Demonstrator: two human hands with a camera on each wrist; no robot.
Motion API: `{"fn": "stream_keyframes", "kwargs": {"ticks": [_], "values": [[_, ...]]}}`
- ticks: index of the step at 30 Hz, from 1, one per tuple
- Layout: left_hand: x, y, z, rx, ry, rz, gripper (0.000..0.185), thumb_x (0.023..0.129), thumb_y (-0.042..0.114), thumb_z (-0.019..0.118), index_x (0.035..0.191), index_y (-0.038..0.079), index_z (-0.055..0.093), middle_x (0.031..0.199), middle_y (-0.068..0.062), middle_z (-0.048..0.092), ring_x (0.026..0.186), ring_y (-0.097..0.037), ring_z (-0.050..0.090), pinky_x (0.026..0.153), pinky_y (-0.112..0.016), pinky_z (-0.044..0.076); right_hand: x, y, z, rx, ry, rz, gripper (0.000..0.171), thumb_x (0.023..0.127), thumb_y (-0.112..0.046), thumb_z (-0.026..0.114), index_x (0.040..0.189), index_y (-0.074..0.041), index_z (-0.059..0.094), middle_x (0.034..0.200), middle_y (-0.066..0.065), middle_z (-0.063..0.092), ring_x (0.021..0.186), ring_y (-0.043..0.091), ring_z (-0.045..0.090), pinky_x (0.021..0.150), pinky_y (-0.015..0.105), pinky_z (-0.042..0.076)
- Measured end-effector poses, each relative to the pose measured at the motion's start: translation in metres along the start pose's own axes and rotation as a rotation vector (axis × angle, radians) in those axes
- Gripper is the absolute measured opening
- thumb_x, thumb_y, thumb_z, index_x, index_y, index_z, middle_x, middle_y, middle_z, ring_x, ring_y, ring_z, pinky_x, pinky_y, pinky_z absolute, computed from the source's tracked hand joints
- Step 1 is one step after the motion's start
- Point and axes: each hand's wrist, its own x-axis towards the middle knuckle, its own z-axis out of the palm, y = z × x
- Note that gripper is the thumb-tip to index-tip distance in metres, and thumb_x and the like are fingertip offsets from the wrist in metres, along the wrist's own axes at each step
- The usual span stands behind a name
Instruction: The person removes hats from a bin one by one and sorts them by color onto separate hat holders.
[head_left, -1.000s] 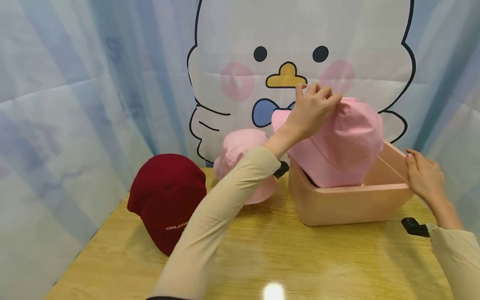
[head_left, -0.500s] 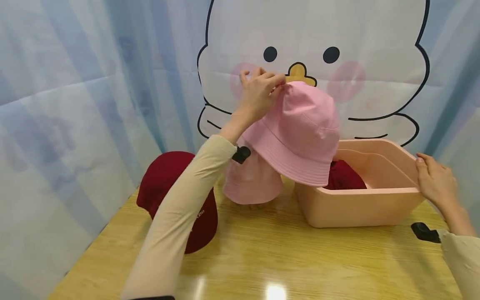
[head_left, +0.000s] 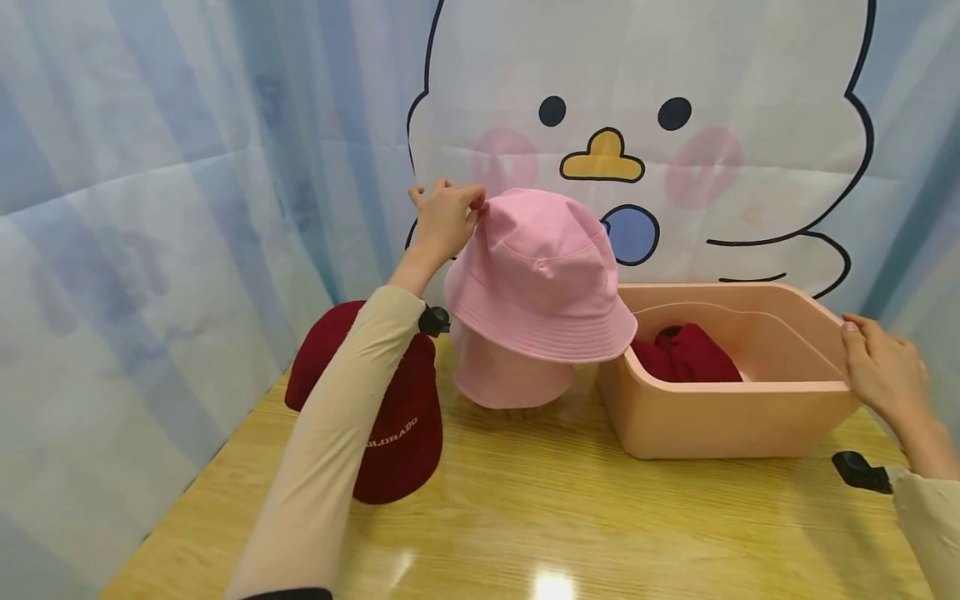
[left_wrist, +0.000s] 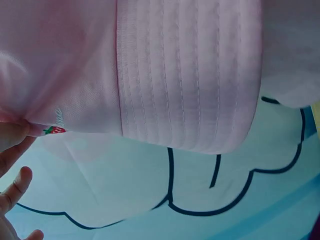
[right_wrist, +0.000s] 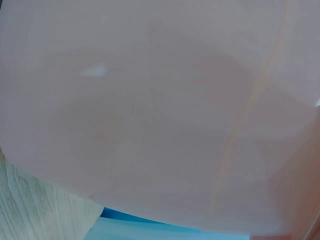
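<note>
Head camera view of a person in cream sleeves working at a wooden table [head_left: 570, 517], with both hands raised over it. The left hand [head_left: 442, 218] is lifted up and away from the body, its fingers and thumb curled to pinch the top edge of a pink bucket hat [head_left: 536, 279]. The hat hangs in the air just to the right of that hand, crown up and brim down, clear of the table. Directly below the held hat, a second pink hat [head_left: 510, 379] sits on the table, partly hidden by the brim above it. Under the left forearm lies a dark red cap [head_left: 393, 425] with small white lettering, resting on the table.

The right hand [head_left: 885, 375] rests on the near right corner of a peach plastic bin [head_left: 720, 417]; its fingers lie over the rim, and how firmly they grip cannot be told. The bin stands between the two hands, just right of the hanging hat, whose brim overlaps the bin's left edge in this view. Inside the bin lies a dark red cloth item [head_left: 686, 354], well in from the right hand.

Behind both hands hangs a pale blue curtain [head_left: 150, 208] printed with a large white cartoon duck [head_left: 637, 125].

Left wrist camera shows the pink bucket hat [left_wrist: 190, 75] very close, its stitched brim filling the frame, with fingertips [left_wrist: 15, 137] pressed against the fabric beside a small strawberry label. Right wrist camera shows only the smooth wall of the peach plastic bin [right_wrist: 160, 115] and a strip of table.
</note>
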Motion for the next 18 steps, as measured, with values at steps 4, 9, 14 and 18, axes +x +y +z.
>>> {"fn": "stream_keyframes", "kwargs": {"ticks": [4, 9, 14, 18], "values": [[-0.006, -0.011, -0.001, 0.028, -0.017, 0.005, 0.018, 0.090, 0.017, 0.050, 0.073, 0.014, 0.050, 0.074, -0.002, 0.060, 0.092, -0.029, 0.047, 0.091, -0.064, 0.018, -0.001, -0.001, 0.001, -0.008, 0.005, 0.002, 0.057, 0.097, -0.037, 0.015, 0.137, 0.002, 0.025, 0.132, 0.035, 0.030, 0.110, 0.060, 0.026, 0.088, 0.066, 0.020], [-0.011, -0.018, -0.007, 0.042, -0.063, -0.015, 0.016, 0.090, 0.013, 0.050, 0.074, 0.013, 0.049, 0.075, -0.002, 0.058, 0.094, -0.029, 0.046, 0.093, -0.065, 0.016, 0.000, -0.001, 0.001, -0.009, -0.004, 0.013, 0.057, 0.097, -0.037, 0.015, 0.138, 0.001, 0.024, 0.133, 0.035, 0.029, 0.112, 0.060, 0.024, 0.090, 0.066, 0.018], [-0.018, -0.023, -0.013, 0.054, -0.115, -0.043, 0.013, 0.089, 0.012, 0.050, 0.076, 0.013, 0.049, 0.082, -0.002, 0.061, 0.098, -0.030, 0.047, 0.094, -0.067, 0.014, 0.001, -0.001, 0.002, -0.015, -0.002, 0.020, 0.057, 0.097, -0.037, 0.015, 0.137, 0.002, 0.024, 0.132, 0.035, 0.030, 0.111, 0.060, 0.024, 0.090, 0.065, 0.018], [-0.022, -0.021, -0.020, 0.081, -0.157, -0.054, 0.014, 0.087, 0.006, 0.047, 0.074, 0.012, 0.050, 0.079, -0.004, 0.060, 0.094, -0.031, 0.051, 0.092, -0.069, 0.016, 0.000, -0.001, 0.002, -0.021, 0.013, 0.021, 0.057, 0.096, -0.037, 0.015, 0.136, 0.003, 0.026, 0.130, 0.036, 0.032, 0.109, 0.059, 0.026, 0.089, 0.065, 0.020]]}}
